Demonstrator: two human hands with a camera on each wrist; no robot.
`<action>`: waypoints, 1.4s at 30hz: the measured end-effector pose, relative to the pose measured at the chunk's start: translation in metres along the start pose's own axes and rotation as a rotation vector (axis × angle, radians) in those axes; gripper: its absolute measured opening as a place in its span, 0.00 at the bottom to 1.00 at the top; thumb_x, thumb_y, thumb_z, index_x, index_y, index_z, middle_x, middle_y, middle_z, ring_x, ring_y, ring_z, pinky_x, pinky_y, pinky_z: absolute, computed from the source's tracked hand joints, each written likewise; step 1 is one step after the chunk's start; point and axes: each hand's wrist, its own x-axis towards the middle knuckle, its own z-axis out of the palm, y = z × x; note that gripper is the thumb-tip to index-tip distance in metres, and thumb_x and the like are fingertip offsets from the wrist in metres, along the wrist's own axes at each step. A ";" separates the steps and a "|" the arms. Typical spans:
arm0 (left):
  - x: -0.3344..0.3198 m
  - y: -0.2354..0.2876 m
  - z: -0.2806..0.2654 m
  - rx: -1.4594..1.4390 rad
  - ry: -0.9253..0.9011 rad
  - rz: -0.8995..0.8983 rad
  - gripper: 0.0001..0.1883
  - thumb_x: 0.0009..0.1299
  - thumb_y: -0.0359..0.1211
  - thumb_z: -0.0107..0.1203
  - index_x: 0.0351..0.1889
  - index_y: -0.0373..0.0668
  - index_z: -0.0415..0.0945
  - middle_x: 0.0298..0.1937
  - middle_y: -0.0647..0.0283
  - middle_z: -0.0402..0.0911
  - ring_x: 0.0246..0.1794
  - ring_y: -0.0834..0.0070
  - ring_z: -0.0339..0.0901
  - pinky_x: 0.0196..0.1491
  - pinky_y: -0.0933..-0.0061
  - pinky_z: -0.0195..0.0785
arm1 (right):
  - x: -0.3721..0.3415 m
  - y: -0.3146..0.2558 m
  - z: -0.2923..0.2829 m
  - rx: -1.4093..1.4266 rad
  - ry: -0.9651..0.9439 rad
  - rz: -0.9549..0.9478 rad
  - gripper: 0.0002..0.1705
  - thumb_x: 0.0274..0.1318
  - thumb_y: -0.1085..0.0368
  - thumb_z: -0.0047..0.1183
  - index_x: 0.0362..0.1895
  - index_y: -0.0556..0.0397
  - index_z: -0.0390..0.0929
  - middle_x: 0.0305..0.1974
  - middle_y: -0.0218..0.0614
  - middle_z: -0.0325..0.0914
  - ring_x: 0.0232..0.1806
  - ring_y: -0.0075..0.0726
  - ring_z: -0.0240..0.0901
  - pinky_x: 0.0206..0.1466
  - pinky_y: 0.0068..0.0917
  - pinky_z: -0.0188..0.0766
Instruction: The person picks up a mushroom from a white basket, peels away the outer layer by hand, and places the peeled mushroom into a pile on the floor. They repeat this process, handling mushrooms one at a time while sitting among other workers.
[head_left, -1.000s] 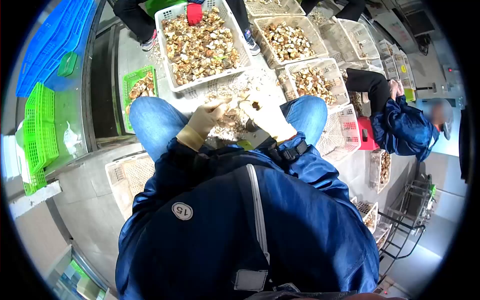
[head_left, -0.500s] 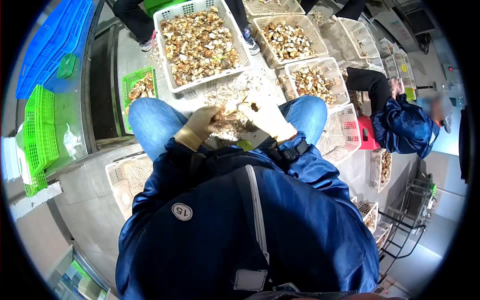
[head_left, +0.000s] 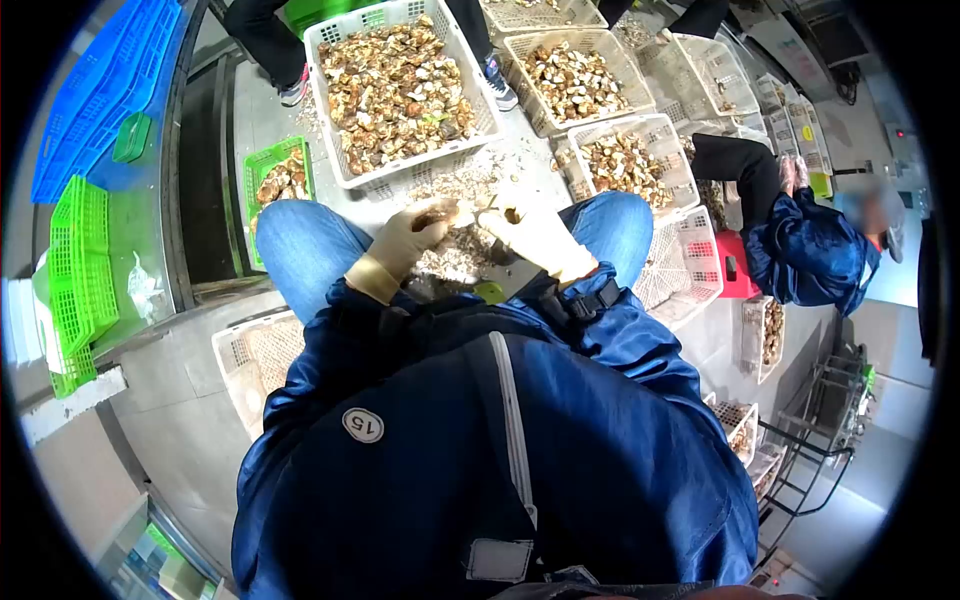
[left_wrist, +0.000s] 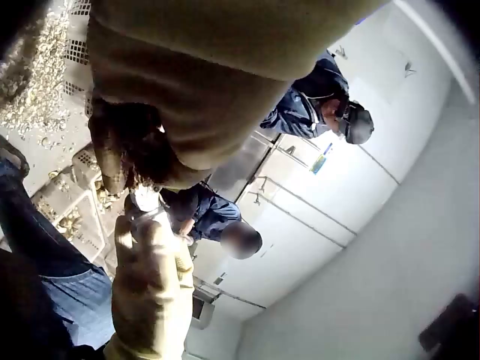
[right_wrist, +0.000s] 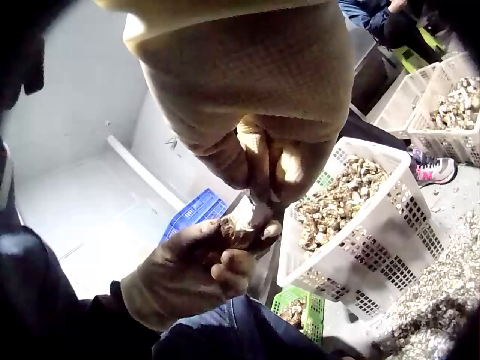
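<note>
My gloved left hand (head_left: pixel 405 240) holds a small brown-and-white mushroom (right_wrist: pixel 240 223) between thumb and fingers, close in front of my knees. The gloved right hand (head_left: pixel 535 235) meets it there, its fingers curled and tips against the mushroom. In the right wrist view, the right fingertips pinch a small greyish blade-like piece (right_wrist: pixel 259 204), mostly hidden; I cannot tell its kind. In the left wrist view, the left hand (left_wrist: pixel 172 90) covers most of the mushroom, with the right hand (left_wrist: pixel 154 285) just below. Pale scraps (head_left: pixel 455 262) lie beneath the hands.
A large white crate (head_left: pixel 415 157) full of mushrooms stands ahead. Smaller white crates (head_left: pixel 650 117) of mushrooms are on the right. A green basket (head_left: pixel 262 160) of mushrooms sits by my left knee. Another person (head_left: pixel 800 250) sits at the right. Blue crates (head_left: pixel 100 95) line the left.
My left hand turned, showing the brown mushroom half a second ago, and has turned back so its fingers cover it. The right hand hardly moved. A red-gloved hand has left the large crate.
</note>
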 end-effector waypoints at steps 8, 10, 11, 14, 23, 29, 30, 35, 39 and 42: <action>0.003 0.000 0.000 0.383 0.093 0.169 0.24 0.69 0.32 0.56 0.64 0.40 0.74 0.45 0.56 0.86 0.41 0.77 0.80 0.47 0.74 0.72 | 0.004 0.011 -0.002 0.109 -0.120 0.193 0.12 0.57 0.58 0.58 0.32 0.55 0.79 0.24 0.36 0.74 0.26 0.30 0.67 0.32 0.31 0.66; 0.001 0.003 0.000 0.403 0.099 0.184 0.23 0.69 0.32 0.56 0.63 0.39 0.74 0.41 0.60 0.85 0.37 0.79 0.77 0.42 0.75 0.70 | 0.006 0.015 -0.006 0.104 -0.112 0.176 0.12 0.58 0.58 0.59 0.33 0.54 0.80 0.24 0.35 0.73 0.26 0.29 0.67 0.33 0.30 0.67; -0.002 0.012 0.006 0.453 0.109 0.211 0.23 0.70 0.31 0.56 0.63 0.38 0.74 0.37 0.65 0.83 0.34 0.83 0.73 0.39 0.78 0.68 | 0.005 0.012 -0.004 0.170 -0.098 0.214 0.12 0.57 0.58 0.59 0.33 0.54 0.80 0.24 0.34 0.73 0.26 0.29 0.67 0.33 0.30 0.67; -0.006 0.017 0.011 0.623 0.138 0.322 0.23 0.70 0.30 0.56 0.63 0.37 0.73 0.30 0.69 0.79 0.27 0.87 0.67 0.32 0.79 0.65 | 0.004 0.005 0.000 0.055 -0.143 0.007 0.06 0.62 0.65 0.59 0.37 0.54 0.81 0.27 0.26 0.76 0.30 0.18 0.66 0.34 0.22 0.66; -0.005 0.023 0.013 0.839 0.142 0.238 0.22 0.67 0.34 0.58 0.60 0.45 0.78 0.38 0.53 0.86 0.36 0.75 0.84 0.41 0.72 0.73 | 0.005 0.008 0.001 -0.090 -0.031 -0.034 0.14 0.58 0.57 0.58 0.30 0.56 0.78 0.22 0.40 0.73 0.24 0.35 0.68 0.30 0.35 0.65; -0.005 0.025 0.012 0.865 0.118 0.344 0.26 0.66 0.34 0.60 0.63 0.40 0.74 0.30 0.49 0.80 0.26 0.75 0.75 0.32 0.69 0.69 | 0.005 0.012 0.001 0.013 -0.097 0.077 0.16 0.57 0.56 0.59 0.27 0.55 0.77 0.22 0.40 0.74 0.24 0.34 0.68 0.30 0.34 0.65; -0.004 0.025 0.012 0.880 0.110 0.335 0.26 0.66 0.33 0.60 0.63 0.40 0.74 0.33 0.48 0.81 0.28 0.75 0.77 0.34 0.70 0.70 | 0.005 0.010 -0.001 -0.148 0.020 -0.116 0.15 0.57 0.57 0.58 0.26 0.56 0.77 0.22 0.40 0.74 0.24 0.33 0.68 0.31 0.33 0.65; 0.001 0.015 0.016 0.694 0.244 0.631 0.22 0.66 0.35 0.60 0.58 0.41 0.78 0.34 0.48 0.83 0.29 0.61 0.81 0.37 0.65 0.71 | 0.005 0.002 -0.009 0.017 -0.020 -0.008 0.14 0.58 0.57 0.58 0.33 0.56 0.82 0.23 0.39 0.75 0.24 0.33 0.67 0.31 0.32 0.65; 0.003 0.012 0.006 0.819 0.159 0.430 0.17 0.66 0.37 0.60 0.49 0.39 0.82 0.35 0.46 0.83 0.31 0.59 0.81 0.38 0.63 0.72 | 0.002 0.009 -0.003 0.146 -0.054 0.159 0.14 0.59 0.57 0.57 0.36 0.55 0.83 0.23 0.38 0.76 0.25 0.32 0.68 0.32 0.31 0.66; -0.007 0.029 0.013 0.876 0.197 0.455 0.14 0.66 0.37 0.59 0.44 0.39 0.84 0.31 0.48 0.83 0.31 0.58 0.82 0.37 0.62 0.72 | 0.002 -0.006 -0.011 -0.013 -0.027 -0.030 0.14 0.60 0.57 0.57 0.35 0.55 0.84 0.24 0.39 0.78 0.26 0.32 0.70 0.32 0.30 0.66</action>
